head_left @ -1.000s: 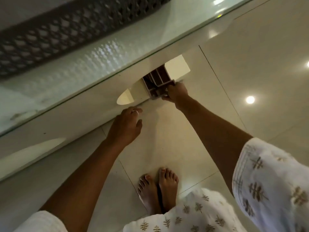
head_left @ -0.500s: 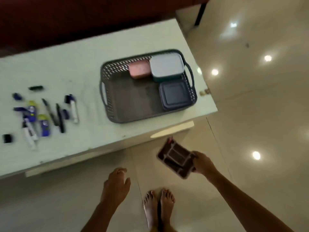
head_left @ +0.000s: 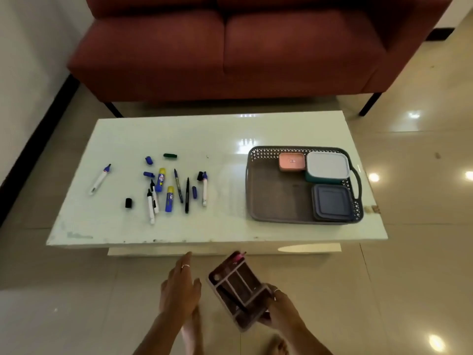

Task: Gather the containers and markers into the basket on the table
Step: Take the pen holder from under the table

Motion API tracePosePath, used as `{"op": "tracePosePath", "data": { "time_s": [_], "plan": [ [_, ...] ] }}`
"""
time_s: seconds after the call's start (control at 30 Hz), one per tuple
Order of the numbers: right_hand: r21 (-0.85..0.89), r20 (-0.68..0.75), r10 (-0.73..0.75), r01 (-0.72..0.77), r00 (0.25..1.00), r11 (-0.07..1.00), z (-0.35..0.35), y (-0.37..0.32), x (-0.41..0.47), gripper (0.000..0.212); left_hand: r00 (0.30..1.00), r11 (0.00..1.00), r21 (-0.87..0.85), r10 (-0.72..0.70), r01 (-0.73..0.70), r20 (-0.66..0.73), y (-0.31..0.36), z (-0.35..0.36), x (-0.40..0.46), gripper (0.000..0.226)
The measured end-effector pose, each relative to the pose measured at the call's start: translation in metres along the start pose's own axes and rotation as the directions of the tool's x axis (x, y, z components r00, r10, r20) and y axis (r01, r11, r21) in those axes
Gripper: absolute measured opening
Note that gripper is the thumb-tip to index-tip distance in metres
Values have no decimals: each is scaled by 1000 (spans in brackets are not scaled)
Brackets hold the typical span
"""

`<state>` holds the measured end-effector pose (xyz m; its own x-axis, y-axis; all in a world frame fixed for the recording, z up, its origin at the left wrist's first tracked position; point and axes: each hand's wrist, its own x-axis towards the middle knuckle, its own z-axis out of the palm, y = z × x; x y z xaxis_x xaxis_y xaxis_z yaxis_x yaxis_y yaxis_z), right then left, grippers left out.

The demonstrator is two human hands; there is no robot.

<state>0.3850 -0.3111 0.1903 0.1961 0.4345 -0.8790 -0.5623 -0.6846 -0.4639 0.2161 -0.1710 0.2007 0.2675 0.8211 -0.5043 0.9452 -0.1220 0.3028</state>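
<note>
- The divided organiser (head_left: pixel 239 290) has come out from under the bench (head_left: pixel 179 139); a second ago it sat low beneath the bench edge, and now it is lifted clear, in front of the bench's near edge and well short of the basket (head_left: pixel 279 201).
- The right hand (head_left: pixel 282 310) holds it by its near right corner, fingers curled round the rim. The left hand (head_left: pixel 179 290) hovers just beside it, fingers straight, holding nothing.
- Judgement: one more container is retrieved and ready to go into the basket, which already holds a pink box (head_left: pixel 291 161), a white-lidded box (head_left: pixel 327 166) and a dark blue box (head_left: pixel 332 202).
- The organiser's long axis runs from the near right up towards the bench's near edge, its open compartments facing upward, tilted.
- The markers (head_left: pixel 169 185) and loose caps lie scattered on the bench, well left of the basket, not yet gathered.
</note>
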Motion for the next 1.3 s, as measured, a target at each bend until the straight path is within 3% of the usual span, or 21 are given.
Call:
{"op": "tracePosePath", "data": {
  "time_s": [0.27, 0.57, 1.03, 1.17, 1.3],
  "plan": [
    [202, -114, -83, 104, 990, 974, 88, -40, 29, 25, 999, 998, -61, -18, 20, 38, -56, -23, 25, 68],
    [397, -363, -16, 169, 932, 902, 132, -93, 82, 29, 996, 998, 42, 50, -53, 68, -121, -79, 83, 63],
    [224, -464, -61, 183, 884, 957, 137, -122, 116, 24, 981, 990, 34, 131, -137, 140, -131, -88, 128, 64],
    [80, -485, -67, 121, 872, 990, 144, -106, 108, 44, 977, 989, 31, 139, -146, 163, -129, -92, 131, 63],
    [-62, -610, -66, 35, 790, 997, 167, -84, 96, 58, 975, 989, 18, 141, -146, 171, -129, -96, 136, 61]
  ]
}}
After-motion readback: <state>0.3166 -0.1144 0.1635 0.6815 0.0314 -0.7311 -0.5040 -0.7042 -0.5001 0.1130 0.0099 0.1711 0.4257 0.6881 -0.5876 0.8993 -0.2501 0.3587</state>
